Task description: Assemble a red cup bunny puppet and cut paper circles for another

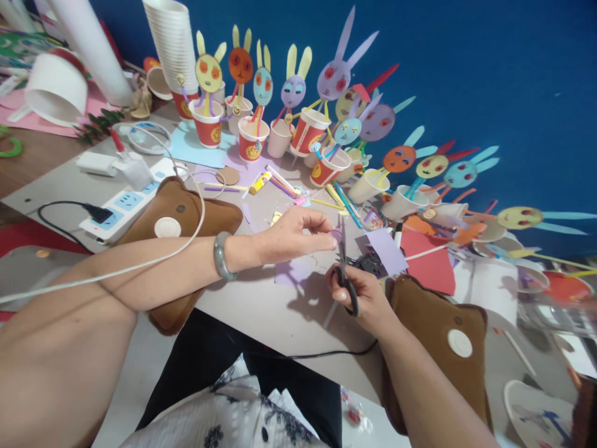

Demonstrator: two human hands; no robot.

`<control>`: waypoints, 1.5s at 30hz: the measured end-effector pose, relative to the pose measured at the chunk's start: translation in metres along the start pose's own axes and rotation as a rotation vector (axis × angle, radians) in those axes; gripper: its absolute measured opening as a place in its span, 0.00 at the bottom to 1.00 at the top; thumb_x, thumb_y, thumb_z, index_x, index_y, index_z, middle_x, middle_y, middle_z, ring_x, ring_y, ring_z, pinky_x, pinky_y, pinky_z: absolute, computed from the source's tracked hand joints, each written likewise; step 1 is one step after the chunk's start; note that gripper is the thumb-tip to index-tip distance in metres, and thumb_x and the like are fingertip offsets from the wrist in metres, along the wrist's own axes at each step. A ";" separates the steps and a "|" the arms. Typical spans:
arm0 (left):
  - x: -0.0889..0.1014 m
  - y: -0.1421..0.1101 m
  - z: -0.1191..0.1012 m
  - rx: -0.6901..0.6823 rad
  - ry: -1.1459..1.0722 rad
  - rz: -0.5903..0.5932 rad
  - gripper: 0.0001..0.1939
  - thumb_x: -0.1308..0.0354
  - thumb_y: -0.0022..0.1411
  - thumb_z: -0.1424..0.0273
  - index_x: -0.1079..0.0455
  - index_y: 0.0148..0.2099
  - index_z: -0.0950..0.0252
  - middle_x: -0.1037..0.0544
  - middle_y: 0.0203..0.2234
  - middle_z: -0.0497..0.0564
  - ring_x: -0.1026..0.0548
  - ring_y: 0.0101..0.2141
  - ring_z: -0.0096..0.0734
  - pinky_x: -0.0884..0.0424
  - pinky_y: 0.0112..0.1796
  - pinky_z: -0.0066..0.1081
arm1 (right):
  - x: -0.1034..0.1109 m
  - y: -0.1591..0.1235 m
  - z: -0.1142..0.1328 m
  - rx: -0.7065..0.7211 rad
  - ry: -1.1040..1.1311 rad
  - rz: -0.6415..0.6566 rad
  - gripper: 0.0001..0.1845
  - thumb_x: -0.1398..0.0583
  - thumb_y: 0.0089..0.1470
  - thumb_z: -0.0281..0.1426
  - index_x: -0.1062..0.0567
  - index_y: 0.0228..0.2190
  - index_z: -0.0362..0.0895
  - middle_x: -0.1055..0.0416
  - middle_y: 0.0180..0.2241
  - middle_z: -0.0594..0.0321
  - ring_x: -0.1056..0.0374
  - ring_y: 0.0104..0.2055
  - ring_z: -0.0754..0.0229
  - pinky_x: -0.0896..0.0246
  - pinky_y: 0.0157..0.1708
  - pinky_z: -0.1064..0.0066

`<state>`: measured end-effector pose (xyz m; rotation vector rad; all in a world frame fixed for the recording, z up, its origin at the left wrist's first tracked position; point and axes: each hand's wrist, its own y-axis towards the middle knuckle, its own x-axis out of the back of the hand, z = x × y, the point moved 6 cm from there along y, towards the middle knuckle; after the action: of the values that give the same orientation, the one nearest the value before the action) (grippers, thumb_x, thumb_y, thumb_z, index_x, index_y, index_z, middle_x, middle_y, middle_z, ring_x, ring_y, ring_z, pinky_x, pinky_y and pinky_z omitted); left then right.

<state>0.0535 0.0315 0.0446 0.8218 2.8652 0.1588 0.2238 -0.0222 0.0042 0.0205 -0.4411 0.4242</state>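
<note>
My left hand (291, 236) pinches a small purple paper piece (336, 235) between thumb and fingers, above the grey table (270, 298). My right hand (366, 298) grips black-handled scissors (344, 261), whose blades point up and meet the purple piece. A jade bangle (222, 256) circles my left wrist. Purple paper scraps (293, 270) lie under my hands. My forearms rest on two brown padded cushions (175, 218) (441, 336).
A row of paper cups holding paper bunny heads on straws (261, 118) lines the table's far side against a blue wall. A tall stack of white cups (173, 43), a power strip (124, 205) with cables, a glue stick (260, 183), loose straws and red paper (431, 264) lie about.
</note>
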 end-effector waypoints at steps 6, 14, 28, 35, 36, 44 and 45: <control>-0.002 0.000 0.002 0.023 0.010 0.018 0.08 0.36 0.57 0.69 0.31 0.28 0.66 0.31 0.24 0.44 0.34 0.29 0.23 0.35 0.35 0.27 | 0.000 0.000 -0.001 0.003 0.003 -0.006 0.37 0.35 0.46 0.67 0.33 0.21 0.45 0.37 0.22 0.66 0.45 0.26 0.62 0.50 0.28 0.68; -0.003 0.000 0.003 0.012 -0.002 0.043 0.10 0.36 0.57 0.68 0.31 0.28 0.66 0.30 0.23 0.44 0.34 0.28 0.23 0.35 0.34 0.27 | 0.001 0.001 -0.001 0.003 0.006 -0.006 0.37 0.34 0.45 0.67 0.33 0.21 0.45 0.36 0.22 0.66 0.45 0.26 0.62 0.50 0.28 0.68; -0.001 0.000 0.002 -0.007 0.031 0.027 0.10 0.35 0.56 0.67 0.31 0.28 0.66 0.29 0.24 0.45 0.33 0.30 0.24 0.33 0.35 0.28 | 0.001 0.000 0.001 -0.007 0.020 -0.017 0.38 0.34 0.45 0.67 0.33 0.20 0.45 0.38 0.21 0.67 0.46 0.25 0.63 0.51 0.27 0.68; -0.001 0.000 0.001 -0.006 0.027 0.031 0.10 0.35 0.56 0.66 0.29 0.29 0.65 0.28 0.25 0.46 0.32 0.30 0.24 0.32 0.36 0.28 | 0.002 0.000 0.001 -0.014 0.026 -0.021 0.38 0.34 0.44 0.67 0.33 0.21 0.45 0.38 0.21 0.67 0.47 0.25 0.63 0.52 0.27 0.68; -0.001 0.000 0.001 -0.009 0.024 0.030 0.10 0.35 0.56 0.65 0.29 0.29 0.65 0.28 0.25 0.46 0.32 0.30 0.25 0.32 0.36 0.28 | 0.001 0.000 0.001 -0.015 0.028 -0.021 0.38 0.34 0.44 0.67 0.33 0.20 0.46 0.38 0.21 0.67 0.47 0.25 0.63 0.52 0.27 0.68; 0.000 0.000 0.000 -0.023 0.036 0.012 0.09 0.36 0.56 0.67 0.31 0.28 0.65 0.29 0.25 0.46 0.32 0.31 0.25 0.33 0.37 0.29 | 0.002 0.000 0.002 0.000 0.015 -0.020 0.37 0.34 0.45 0.67 0.33 0.20 0.45 0.38 0.21 0.66 0.46 0.25 0.63 0.52 0.26 0.68; 0.000 0.000 0.000 -0.025 0.036 0.011 0.08 0.36 0.56 0.67 0.31 0.28 0.65 0.29 0.25 0.46 0.32 0.31 0.25 0.33 0.37 0.29 | 0.002 0.000 0.003 0.001 0.013 -0.019 0.37 0.34 0.45 0.67 0.33 0.20 0.45 0.37 0.21 0.66 0.46 0.25 0.63 0.51 0.26 0.68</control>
<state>0.0534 0.0317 0.0446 0.8393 2.8862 0.2122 0.2245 -0.0214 0.0075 0.0230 -0.4277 0.4052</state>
